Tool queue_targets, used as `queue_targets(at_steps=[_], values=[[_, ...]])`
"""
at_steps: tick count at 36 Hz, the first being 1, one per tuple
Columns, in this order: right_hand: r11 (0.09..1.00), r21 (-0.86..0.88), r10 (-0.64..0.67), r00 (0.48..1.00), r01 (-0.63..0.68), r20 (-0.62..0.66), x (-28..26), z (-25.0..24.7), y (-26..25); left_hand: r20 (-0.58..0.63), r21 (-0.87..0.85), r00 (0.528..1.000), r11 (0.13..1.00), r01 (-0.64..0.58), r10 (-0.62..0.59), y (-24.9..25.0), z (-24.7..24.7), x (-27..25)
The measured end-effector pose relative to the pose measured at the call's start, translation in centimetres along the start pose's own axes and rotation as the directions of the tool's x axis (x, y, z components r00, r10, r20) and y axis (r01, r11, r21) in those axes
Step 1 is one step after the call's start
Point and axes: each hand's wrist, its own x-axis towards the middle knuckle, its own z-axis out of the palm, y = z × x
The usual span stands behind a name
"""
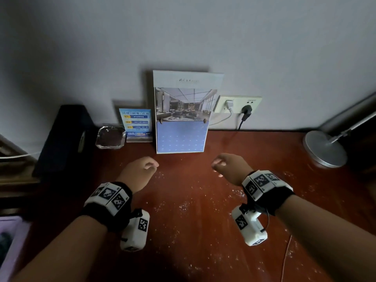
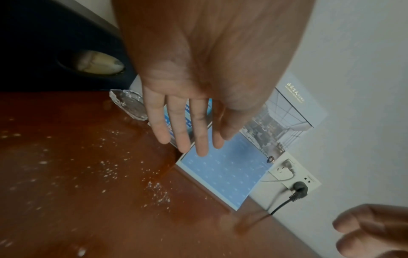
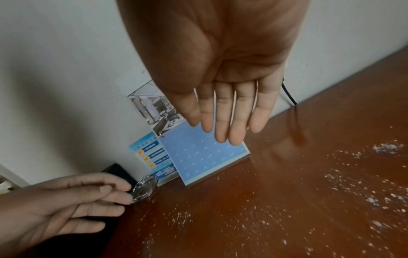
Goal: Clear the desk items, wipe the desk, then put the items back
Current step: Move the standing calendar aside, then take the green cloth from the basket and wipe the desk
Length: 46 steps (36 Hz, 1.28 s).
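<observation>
— Hands holding anything?
— No. Left hand (image 1: 140,169) and right hand (image 1: 227,167) hover apart, fingers loose, just short of the calendar (image 1: 181,119) at the desk's (image 1: 193,210) back edge.
— What could go wrong?
— It stands upright against the wall (image 1: 203,37), long side vertical, facing us; a lopsided grab might tip it onto the ashtray (image 1: 110,137).

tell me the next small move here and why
Probably reach forward and grip the calendar by its side edges to lift it away. The left hand and right hand hover open and empty in front of it, and the desk is speckled white while the ashtray and sign stand beside it.
</observation>
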Motion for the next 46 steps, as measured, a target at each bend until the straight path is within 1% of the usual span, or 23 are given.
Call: queue_targets(at_steps=[3,6,9,13,17,22,25,28,33,35,37,38,39,44,46], values=[[1.000,0.000,-0.025,0.999,0.025,0.023,-1.2,0.4,0.2,-0.005,0.002,1.000,1.000,0.018,-0.018,0.0,0.6,-2.1],[0.998,-0.003,-0.059,0.997,0.059,0.050,-2.1,1.3,0.1,-0.034,-0.004,0.998,0.999,0.049,-0.049,-0.4,1.3,-4.5],[0.992,0.007,-0.124,0.987,0.124,0.101,-2.6,3.1,-0.6,-0.078,-0.034,0.990,0.993,0.112,-0.114,-1.4,1.9,-7.2],[0.981,-0.019,-0.186,0.969,0.191,0.162,-3.7,6.1,-2.7,-0.097,-0.034,0.974,0.979,0.203,-0.205,-3.4,1.4,-11.1],[0.964,-0.035,-0.247,0.936,0.264,0.249,-5.7,8.4,-6.1,-0.153,-0.052,0.960,0.972,0.231,-0.236,-6.2,-0.4,-15.3],[0.916,-0.088,-0.347,0.883,0.391,0.316,-7.2,10.2,-11.6,-0.243,-0.054,0.921,0.952,0.301,-0.305,-9.7,-3.6,-19.3],[0.899,-0.090,-0.375,0.859,0.428,0.348,-7.5,12.0,-14.6,-0.287,-0.116,0.896,0.941,0.318,-0.338,-11.8,-5.2,-20.9],[0.880,-0.098,-0.400,0.836,0.465,0.377,-7.8,14.8,-17.6,-0.289,-0.204,0.879,0.921,0.331,-0.380,-14.3,-6.3,-22.2],[0.850,-0.118,-0.412,0.786,0.514,0.461,-8.0,20.5,-23.6,-0.303,-0.325,0.835,0.873,0.363,-0.460,-20.1,-9.1,-24.0],[0.844,-0.123,-0.413,0.779,0.522,0.471,-7.9,23.0,-26.3,-0.314,-0.346,0.819,0.861,0.372,-0.480,-23.1,-10.7,-24.6],[0.834,-0.147,-0.406,0.771,0.532,0.491,-7.8,25.2,-28.6,-0.353,-0.363,0.795,0.855,0.369,-0.493,-26.1,-12.1,-24.9],[0.819,-0.167,-0.400,0.755,0.549,0.520,-7.5,27.5,-30.7,-0.359,-0.355,0.775,0.844,0.402,-0.520,-28.7,-13.2,-25.4],[0.806,-0.187,-0.402,0.751,0.562,0.524,-7.6,27.8,-31.1,-0.359,-0.328,0.772,0.845,0.422,-0.525,-29.4,-13.3,-25.2],[0.769,-0.246,-0.348,0.710,0.590,0.612,-6.9,35.1,-36.1,-0.329,-0.278,0.717,0.788,0.549,-0.615,-38.4,-15.6,-25.0],[0.757,-0.271,-0.307,0.689,0.595,0.656,-6.4,37.5,-37.5,-0.302,-0.228,0.712,0.773,0.592,-0.634,-41.1,-16.0,-24.5]])
